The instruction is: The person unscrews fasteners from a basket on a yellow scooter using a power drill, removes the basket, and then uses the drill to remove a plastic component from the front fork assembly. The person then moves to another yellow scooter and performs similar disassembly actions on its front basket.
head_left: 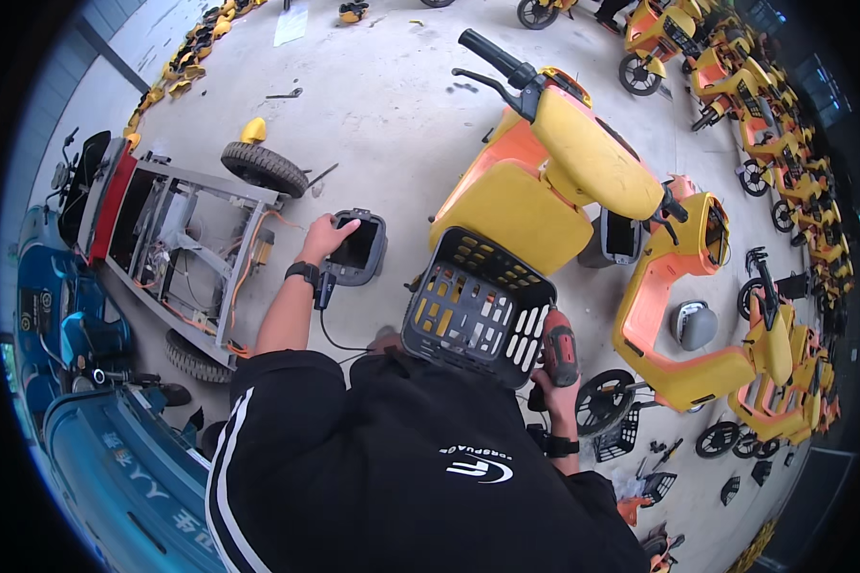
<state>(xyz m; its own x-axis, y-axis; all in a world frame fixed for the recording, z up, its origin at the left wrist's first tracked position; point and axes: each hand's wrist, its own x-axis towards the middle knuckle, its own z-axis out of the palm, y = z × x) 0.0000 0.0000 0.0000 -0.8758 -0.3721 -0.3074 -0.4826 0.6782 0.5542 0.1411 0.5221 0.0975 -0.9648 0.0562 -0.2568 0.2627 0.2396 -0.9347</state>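
Observation:
My left hand (325, 239) is closed on the near-left rim of a dark grey plastic box (363, 275), its thumb laid over the edge of the dark opening. Beside that wrist hangs a small black piece (325, 288) with a black cable running down from it. In my right hand (556, 393) is a red and black cordless drill (560, 349), its nose pointing away from me. The hand's lower fingers are partly hidden. Just left of the drill, a black slotted basket (478, 306) sits close to my chest, in front of a yellow and orange scooter (521, 215).
A second yellow scooter body (678, 372) stands to the right, with a grey box (613, 239) between the two. At left are a bare metal cart frame (177, 248), a loose tyre (263, 168) and a blue three-wheeler (115, 477). Rows of yellow scooters (769, 134) line the far right.

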